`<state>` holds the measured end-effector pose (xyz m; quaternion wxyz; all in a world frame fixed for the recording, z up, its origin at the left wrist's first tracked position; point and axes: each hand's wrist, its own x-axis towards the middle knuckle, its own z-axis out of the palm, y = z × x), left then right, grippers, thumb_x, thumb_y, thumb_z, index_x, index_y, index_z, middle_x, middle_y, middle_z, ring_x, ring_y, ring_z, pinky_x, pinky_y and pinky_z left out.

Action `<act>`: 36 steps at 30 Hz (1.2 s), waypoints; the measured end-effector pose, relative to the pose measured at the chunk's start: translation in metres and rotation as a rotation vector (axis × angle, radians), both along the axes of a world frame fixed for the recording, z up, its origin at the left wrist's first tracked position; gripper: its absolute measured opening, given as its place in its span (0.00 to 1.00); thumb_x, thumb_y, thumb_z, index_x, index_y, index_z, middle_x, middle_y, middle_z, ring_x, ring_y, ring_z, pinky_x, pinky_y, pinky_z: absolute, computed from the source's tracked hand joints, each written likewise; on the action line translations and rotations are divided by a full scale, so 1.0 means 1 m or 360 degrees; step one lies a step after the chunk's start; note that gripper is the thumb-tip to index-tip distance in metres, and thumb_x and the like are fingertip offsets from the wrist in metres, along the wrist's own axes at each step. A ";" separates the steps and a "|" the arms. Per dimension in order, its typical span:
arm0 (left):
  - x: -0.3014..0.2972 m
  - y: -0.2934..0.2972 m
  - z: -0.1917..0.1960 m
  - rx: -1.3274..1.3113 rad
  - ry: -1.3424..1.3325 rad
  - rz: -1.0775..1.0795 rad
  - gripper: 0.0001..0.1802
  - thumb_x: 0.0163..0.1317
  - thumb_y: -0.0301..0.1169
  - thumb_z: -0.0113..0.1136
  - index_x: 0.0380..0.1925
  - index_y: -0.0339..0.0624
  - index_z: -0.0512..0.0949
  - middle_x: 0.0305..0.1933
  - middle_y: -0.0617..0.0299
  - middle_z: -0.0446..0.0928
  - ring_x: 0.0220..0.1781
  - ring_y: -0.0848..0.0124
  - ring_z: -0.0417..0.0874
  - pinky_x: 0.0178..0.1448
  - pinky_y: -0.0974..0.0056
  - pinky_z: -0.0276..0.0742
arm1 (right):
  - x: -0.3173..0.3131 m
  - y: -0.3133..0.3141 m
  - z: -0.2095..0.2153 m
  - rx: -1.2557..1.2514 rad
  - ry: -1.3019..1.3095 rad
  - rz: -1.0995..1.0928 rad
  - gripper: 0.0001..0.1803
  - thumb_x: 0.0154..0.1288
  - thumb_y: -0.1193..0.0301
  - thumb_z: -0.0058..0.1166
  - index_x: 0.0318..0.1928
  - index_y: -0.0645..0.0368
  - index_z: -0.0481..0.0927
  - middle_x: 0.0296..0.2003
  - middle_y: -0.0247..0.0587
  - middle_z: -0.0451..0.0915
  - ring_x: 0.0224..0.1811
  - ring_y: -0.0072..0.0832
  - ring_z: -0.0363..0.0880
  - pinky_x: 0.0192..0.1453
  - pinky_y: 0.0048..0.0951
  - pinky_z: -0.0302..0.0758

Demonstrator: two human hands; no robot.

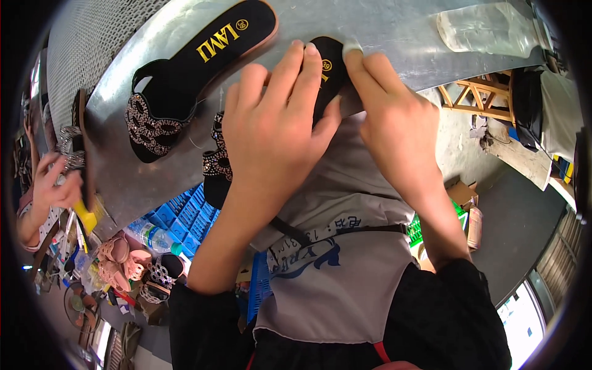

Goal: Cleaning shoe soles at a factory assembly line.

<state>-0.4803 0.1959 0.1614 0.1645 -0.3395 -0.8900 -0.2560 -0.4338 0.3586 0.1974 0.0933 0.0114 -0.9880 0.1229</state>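
Between left hand [274, 123] and right hand [394, 111]: held sandal [330, 55], black, its heel pointing away from the person and its beaded strap [217, 161] partly hidden behind the left wrist.
Left hand: closed across the held sandal, fingers laid over the insole and thumb along its right side, a spread that seems meant to steady the shoe and keep it from twisting.
Right hand: fingers curled, tips at the heel's right rim, probably working or bracing that edge; the thumb is hidden, so whether it pinches the sole cannot be told.
Table [385, 28]: metal, beyond and under the grip; whether it bears the heel's weight is unclear, though holding the shoe at its edge would leave the wrists free to bend.
Other sandal [231, 52]: left of the grip, flat on the table, insole up and toe toward the person, perhaps set there to be within easy reach.
Clear container [487, 28]: right of the grip, toward the table's far corner, probably out of the elbows' way.
Apron [333, 302]: below the grip, likely worn to shield clothing.
Blue crate [185, 216]: lower left of the grip, with a bottle [154, 237] and pink sandals [120, 262] nearby.
Co-worker's hand [55, 185]: far left, blurred, near a yellow tool [86, 217].
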 end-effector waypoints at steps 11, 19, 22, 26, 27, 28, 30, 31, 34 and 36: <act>0.001 0.004 0.008 -0.0019 -0.0091 0.0030 0.33 0.44 0.31 0.81 0.56 0.38 0.87 0.59 0.60 0.87 0.40 0.62 0.78 0.47 0.63 0.80 | 0.011 0.003 -0.007 -0.0057 -0.0035 -0.0027 0.23 0.55 0.78 0.62 0.53 0.54 0.80 0.44 0.29 0.78 0.35 0.33 0.87 0.30 0.39 0.82; 0.000 0.001 0.014 -0.0019 -0.0060 0.0039 0.32 0.46 0.32 0.80 0.56 0.39 0.87 0.58 0.61 0.87 0.40 0.62 0.78 0.48 0.62 0.81 | 0.008 0.008 0.001 -0.0108 -0.0047 0.0046 0.23 0.55 0.79 0.61 0.54 0.56 0.79 0.45 0.33 0.78 0.35 0.40 0.87 0.32 0.42 0.83; -0.004 -0.001 0.009 -0.0005 -0.0031 0.0037 0.33 0.45 0.32 0.80 0.56 0.38 0.87 0.58 0.61 0.87 0.40 0.62 0.78 0.48 0.62 0.81 | -0.001 0.007 -0.004 -0.0102 -0.0043 0.0069 0.23 0.54 0.80 0.60 0.54 0.56 0.80 0.45 0.34 0.78 0.33 0.43 0.87 0.32 0.43 0.83; 0.002 0.001 0.011 -0.0008 -0.0066 0.0041 0.33 0.45 0.32 0.80 0.56 0.38 0.87 0.58 0.61 0.87 0.41 0.62 0.78 0.48 0.62 0.81 | 0.015 0.010 -0.005 -0.0110 -0.0037 0.0051 0.23 0.55 0.81 0.60 0.54 0.56 0.80 0.44 0.34 0.79 0.33 0.43 0.87 0.31 0.44 0.83; 0.001 0.002 0.010 0.0000 -0.0070 0.0034 0.33 0.45 0.32 0.80 0.56 0.38 0.87 0.58 0.61 0.86 0.42 0.62 0.78 0.48 0.62 0.81 | 0.014 0.010 -0.007 -0.0121 -0.0015 0.0039 0.23 0.55 0.81 0.60 0.54 0.56 0.80 0.44 0.34 0.79 0.33 0.43 0.87 0.31 0.45 0.83; 0.000 0.002 0.009 -0.0013 -0.0057 0.0050 0.33 0.45 0.32 0.80 0.56 0.38 0.86 0.57 0.61 0.86 0.42 0.62 0.78 0.48 0.62 0.81 | 0.002 0.010 -0.011 -0.0124 -0.0010 0.0039 0.23 0.55 0.81 0.60 0.54 0.56 0.80 0.44 0.34 0.79 0.33 0.43 0.87 0.31 0.45 0.83; -0.001 0.001 0.010 -0.0006 -0.0048 0.0045 0.32 0.45 0.32 0.80 0.55 0.38 0.86 0.57 0.62 0.86 0.42 0.62 0.79 0.48 0.61 0.81 | -0.020 0.010 -0.012 -0.0063 0.0085 0.0147 0.24 0.55 0.81 0.60 0.55 0.55 0.80 0.43 0.32 0.78 0.32 0.40 0.87 0.30 0.44 0.83; 0.000 0.000 0.010 0.0005 -0.0028 0.0040 0.32 0.45 0.32 0.80 0.55 0.39 0.86 0.57 0.62 0.86 0.42 0.62 0.79 0.49 0.61 0.81 | -0.009 0.009 -0.010 -0.0064 0.0074 0.0146 0.24 0.55 0.81 0.60 0.55 0.55 0.80 0.43 0.32 0.78 0.32 0.40 0.87 0.30 0.44 0.83; 0.000 0.006 0.012 0.0002 -0.0095 0.0058 0.32 0.45 0.32 0.80 0.55 0.39 0.86 0.57 0.62 0.86 0.42 0.61 0.79 0.49 0.61 0.81 | -0.004 0.008 -0.014 -0.0077 0.0057 0.0054 0.25 0.55 0.81 0.60 0.56 0.54 0.79 0.45 0.33 0.78 0.32 0.43 0.87 0.32 0.42 0.84; 0.000 0.005 0.013 0.0011 -0.0071 0.0054 0.32 0.45 0.33 0.80 0.55 0.39 0.86 0.57 0.62 0.86 0.43 0.61 0.79 0.49 0.61 0.81 | -0.006 0.007 -0.008 -0.0086 0.0034 0.0064 0.26 0.55 0.82 0.60 0.57 0.55 0.79 0.46 0.34 0.78 0.32 0.44 0.86 0.33 0.42 0.84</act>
